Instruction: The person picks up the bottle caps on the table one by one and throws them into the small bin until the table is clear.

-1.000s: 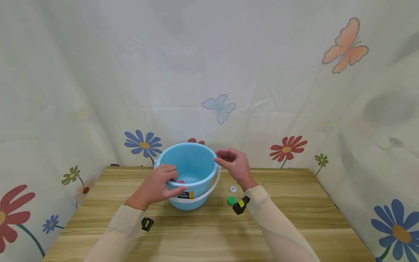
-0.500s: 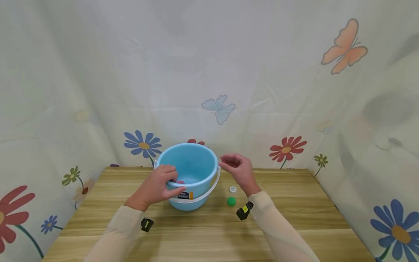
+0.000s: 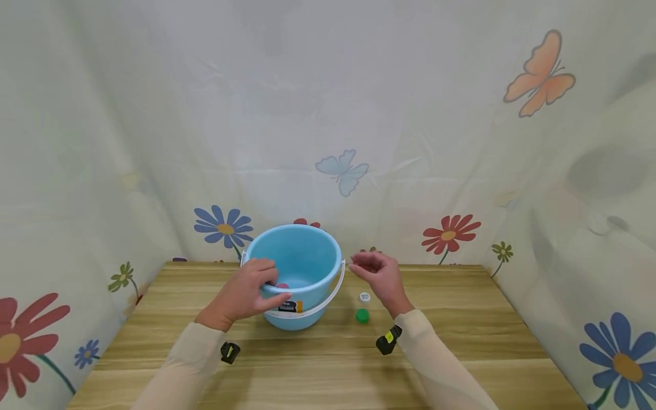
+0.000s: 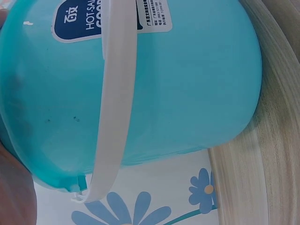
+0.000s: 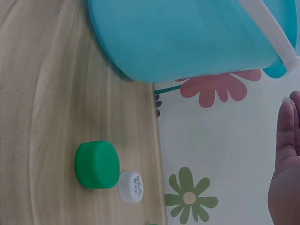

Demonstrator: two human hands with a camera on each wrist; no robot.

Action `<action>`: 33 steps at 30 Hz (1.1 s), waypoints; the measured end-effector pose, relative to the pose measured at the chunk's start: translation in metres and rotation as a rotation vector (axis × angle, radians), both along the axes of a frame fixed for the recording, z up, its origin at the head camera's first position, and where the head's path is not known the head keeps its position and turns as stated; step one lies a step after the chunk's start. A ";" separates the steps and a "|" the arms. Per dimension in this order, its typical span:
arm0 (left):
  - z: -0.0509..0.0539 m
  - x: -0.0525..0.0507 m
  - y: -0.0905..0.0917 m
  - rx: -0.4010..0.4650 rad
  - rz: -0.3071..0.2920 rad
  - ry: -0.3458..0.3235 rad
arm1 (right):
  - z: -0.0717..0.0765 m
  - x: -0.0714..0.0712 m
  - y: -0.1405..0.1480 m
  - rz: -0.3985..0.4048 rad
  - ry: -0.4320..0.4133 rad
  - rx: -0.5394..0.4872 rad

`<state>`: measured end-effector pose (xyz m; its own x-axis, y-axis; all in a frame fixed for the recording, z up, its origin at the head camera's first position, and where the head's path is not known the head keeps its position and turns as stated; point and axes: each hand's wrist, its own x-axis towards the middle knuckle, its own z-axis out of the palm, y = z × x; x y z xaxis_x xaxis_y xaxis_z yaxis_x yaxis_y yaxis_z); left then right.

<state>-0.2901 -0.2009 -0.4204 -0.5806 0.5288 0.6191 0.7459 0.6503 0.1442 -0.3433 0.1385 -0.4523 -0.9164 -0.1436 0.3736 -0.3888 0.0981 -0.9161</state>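
Observation:
A light blue bucket [image 3: 302, 302] with a white handle [image 3: 333, 293] stands upright on the wooden table. My left hand [image 3: 245, 293] holds its near left rim, fingers over the inside and thumb outside. Part of that hand shows at the edge of the left wrist view, beside the bucket wall [image 4: 187, 93]. Just right of the bucket, apart from the rim, my right hand [image 3: 381, 277] hovers with loosely bent fingers and no visible object. A small pink thing [image 3: 282, 285] lies inside the bucket, mostly hidden. Below the right hand sit a green bottle cap [image 5: 97, 165] and a white cap [image 5: 131, 186].
The wooden table [image 3: 328, 376] ends at a pale curtain [image 3: 287, 131] printed with flowers and butterflies. It hangs behind the bucket and along both sides. A black wrist camera [image 3: 389, 340] sits under the right forearm, and another camera [image 3: 230, 352] under the left.
My right hand has moved from the bucket's right rim to the right and slightly down, away from it. The left hand and the bucket stay in place.

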 end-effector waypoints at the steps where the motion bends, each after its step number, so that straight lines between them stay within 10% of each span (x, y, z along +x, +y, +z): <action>1: 0.000 0.000 0.000 0.000 0.000 0.002 | -0.002 0.000 0.001 -0.001 0.003 0.000; 33: 0.001 0.003 0.001 -0.004 0.017 -0.002 | -0.046 0.019 0.013 -0.025 -0.179 0.097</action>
<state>-0.2871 -0.1998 -0.4198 -0.5909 0.5215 0.6155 0.7346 0.6631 0.1433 -0.3245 0.1511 -0.4985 -0.9706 -0.1475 0.1901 -0.2172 0.1969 -0.9561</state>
